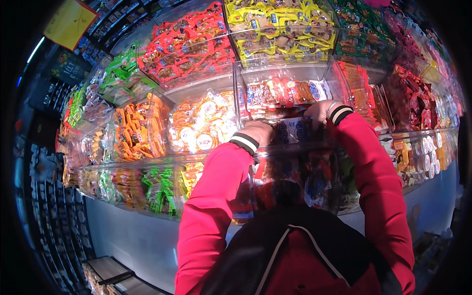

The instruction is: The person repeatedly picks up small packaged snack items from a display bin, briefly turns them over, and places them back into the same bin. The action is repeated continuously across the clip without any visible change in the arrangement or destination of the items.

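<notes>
Nearest the camera, at the lower edge of view, a black-and-red cloth garment with pale piping. From there, left to right: shiny orange-and-white packets with round labels in the neighbouring compartment; then the left hand, at the front left corner of a clear rigid-plastic bin, fingers hidden, any grasp impossible to tell. Along the bin's back wall, a row of red, white and blue plastic packets with brown contents, seemingly already in order; nearer the front edge, between the hands, shaded blue-and-white plastic packets, apparently the unfinished part, amount left unclear. Then the right hand, near the right wall, fingers bent downward, grip likewise impossible to tell. Beyond that wall, flat red-orange packets, untouched.
</notes>
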The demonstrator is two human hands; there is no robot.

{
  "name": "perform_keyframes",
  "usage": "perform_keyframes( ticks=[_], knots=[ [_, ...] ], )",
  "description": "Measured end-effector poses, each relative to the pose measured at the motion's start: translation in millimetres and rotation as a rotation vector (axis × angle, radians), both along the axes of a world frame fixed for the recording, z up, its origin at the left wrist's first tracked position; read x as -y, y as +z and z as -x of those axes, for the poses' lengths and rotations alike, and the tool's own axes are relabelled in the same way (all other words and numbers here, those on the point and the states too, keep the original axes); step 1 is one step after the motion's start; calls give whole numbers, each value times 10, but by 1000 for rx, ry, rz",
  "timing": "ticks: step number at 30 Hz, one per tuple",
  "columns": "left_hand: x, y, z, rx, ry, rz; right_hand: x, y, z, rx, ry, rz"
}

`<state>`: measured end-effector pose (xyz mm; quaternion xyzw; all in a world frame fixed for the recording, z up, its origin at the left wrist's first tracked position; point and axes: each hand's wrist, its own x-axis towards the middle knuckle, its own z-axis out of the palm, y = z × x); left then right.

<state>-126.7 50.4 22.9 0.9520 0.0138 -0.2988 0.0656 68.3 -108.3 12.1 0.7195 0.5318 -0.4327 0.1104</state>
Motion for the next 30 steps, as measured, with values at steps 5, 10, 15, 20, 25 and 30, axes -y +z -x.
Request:
perform_keyframes(
  ticks=[5, 10, 15, 20, 25, 30],
  knots=[
    [-94, -205, 20, 50, 104, -26, -76, -48, 99, 206, 30, -43],
    [72, 155, 16, 113, 76, -41, -27, -104, 189, 270, 67, -69],
    [23, 28, 39, 284, -4, -49, 29, -124, 217, 253, 11, -116],
    [-30, -3, 69, 284, -30, 66, 69, -216, 205, 223, -41, -120],
    [-67, -97, 78, 309, 0, 116, 45, 103, 328, 152, -29, -81],
    [40, 208, 62, 294, -52, 26, 27, -118, 285, 61, -10, -418]
  ],
)
